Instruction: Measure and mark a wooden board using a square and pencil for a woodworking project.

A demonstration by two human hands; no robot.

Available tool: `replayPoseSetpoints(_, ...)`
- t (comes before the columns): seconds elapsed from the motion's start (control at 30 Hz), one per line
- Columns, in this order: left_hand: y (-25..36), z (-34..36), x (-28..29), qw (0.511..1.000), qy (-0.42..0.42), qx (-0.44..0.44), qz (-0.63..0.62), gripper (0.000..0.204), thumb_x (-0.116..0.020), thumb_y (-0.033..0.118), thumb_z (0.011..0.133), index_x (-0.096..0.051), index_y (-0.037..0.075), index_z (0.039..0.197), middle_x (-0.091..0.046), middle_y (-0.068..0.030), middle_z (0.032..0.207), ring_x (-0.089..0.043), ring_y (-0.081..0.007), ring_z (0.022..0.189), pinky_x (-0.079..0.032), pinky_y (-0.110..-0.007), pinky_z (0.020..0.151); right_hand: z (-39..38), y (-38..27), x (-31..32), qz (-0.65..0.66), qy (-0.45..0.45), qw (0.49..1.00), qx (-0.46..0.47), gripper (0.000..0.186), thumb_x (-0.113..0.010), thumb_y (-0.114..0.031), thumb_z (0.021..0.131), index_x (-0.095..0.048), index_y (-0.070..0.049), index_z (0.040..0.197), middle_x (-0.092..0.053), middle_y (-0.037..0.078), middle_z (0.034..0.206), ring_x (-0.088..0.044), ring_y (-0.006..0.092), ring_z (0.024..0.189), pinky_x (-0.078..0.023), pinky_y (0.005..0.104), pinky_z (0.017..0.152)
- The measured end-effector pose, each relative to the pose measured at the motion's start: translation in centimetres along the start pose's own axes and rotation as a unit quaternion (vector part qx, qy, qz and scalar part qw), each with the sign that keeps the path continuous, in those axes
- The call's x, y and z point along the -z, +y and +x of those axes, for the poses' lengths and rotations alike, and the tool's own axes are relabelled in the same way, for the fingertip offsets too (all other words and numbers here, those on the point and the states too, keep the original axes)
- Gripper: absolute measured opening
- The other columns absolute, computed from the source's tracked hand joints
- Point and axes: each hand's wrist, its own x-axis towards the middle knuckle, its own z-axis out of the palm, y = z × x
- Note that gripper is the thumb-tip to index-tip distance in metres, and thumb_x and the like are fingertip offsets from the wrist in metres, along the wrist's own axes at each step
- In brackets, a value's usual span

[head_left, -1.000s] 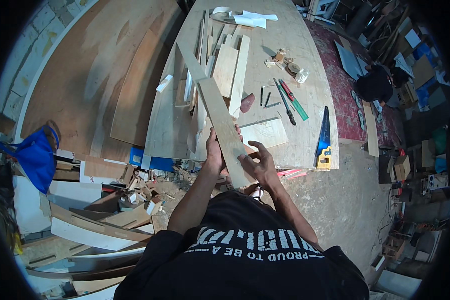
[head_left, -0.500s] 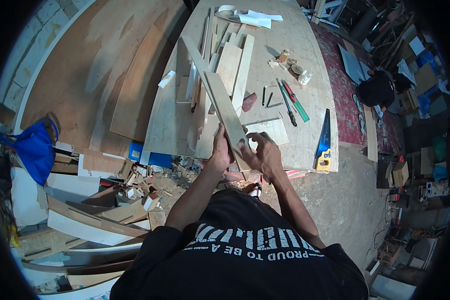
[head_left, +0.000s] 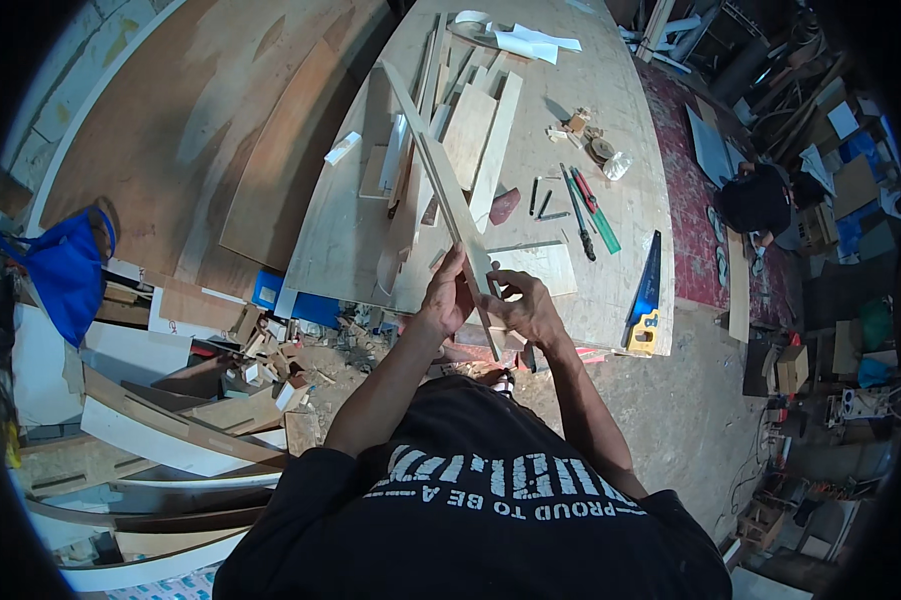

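A long, narrow wooden board (head_left: 453, 203) slants over the near part of the workbench, its edge turned upward. A thinner strip appears to lie along its left side. My left hand (head_left: 448, 296) grips the board's near part from the left, with the thumb up against the side. From the right, my right hand (head_left: 526, 309) closes its bent fingers on the same board close to its near end. Beyond my right hand a short flat wooden piece (head_left: 538, 268) lies on the bench, next to a dark red block (head_left: 504, 206).
More wooden strips (head_left: 470, 135) are piled on the workbench (head_left: 590, 80). Right of them lie red and green tools (head_left: 595, 208), a handsaw (head_left: 647, 300) and a tape roll (head_left: 601, 150). Offcuts (head_left: 260, 370) litter the lower left. A person (head_left: 755, 197) crouches at the far right.
The board has turned from showing its broad face to showing mostly its edge. My right hand's fingers have moved in against it, and my left hand has stayed on it.
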Motion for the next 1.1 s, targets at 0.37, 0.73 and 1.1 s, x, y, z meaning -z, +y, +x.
replayPoseSetpoints(0.37, -0.6, -0.5, 0.1, 0.992, 0.102, -0.014, 0.074, 0.045, -0.067, 0.038, 0.091, -0.049, 0.019, 0.128, -0.057, -0.0045, 0.110, -0.063, -0.0215, 0.099, -0.056, -0.042, 0.085, -0.4, 1.6, 0.0, 0.099, -0.090, 0.987, -0.085, 0.061, -0.075, -0.026, 0.081, -0.053, 0.006, 0.129, -0.067, 0.017, 0.095, -0.062, 0.0201, 0.084, -0.049, 0.0329, 0.075)
replayPoseSetpoints(0.73, -1.7, -0.3, -1.7, 0.957, 0.192, -0.044, 0.214, 0.067, -0.076, 0.040, 0.084, -0.040, 0.014, 0.135, -0.058, -0.0093, 0.100, -0.061, -0.0179, 0.080, -0.053, -0.035, 0.068, -1.7, 1.1, 0.4, 0.240, -0.090, 0.952, -0.166, 0.061, -0.069, -0.032, 0.082, -0.054, -0.002, 0.132, -0.063, 0.019, 0.114, -0.058, 0.0274, 0.108, -0.047, 0.0444, 0.090)
replayPoseSetpoints(1.1, -4.7, 1.6, 1.9, 0.946, 0.169, -0.073, 0.267, 0.062, -0.069, 0.040, 0.089, -0.040, 0.014, 0.137, -0.059, -0.0076, 0.109, -0.059, -0.0160, 0.094, -0.051, -0.040, 0.079, -2.3, 6.0, -1.7, 0.454, -0.099, 0.877, -0.124, 0.045, -0.056, -0.025, 0.085, -0.057, -0.004, 0.125, -0.062, 0.010, 0.111, -0.061, 0.0192, 0.102, -0.052, 0.0363, 0.085)
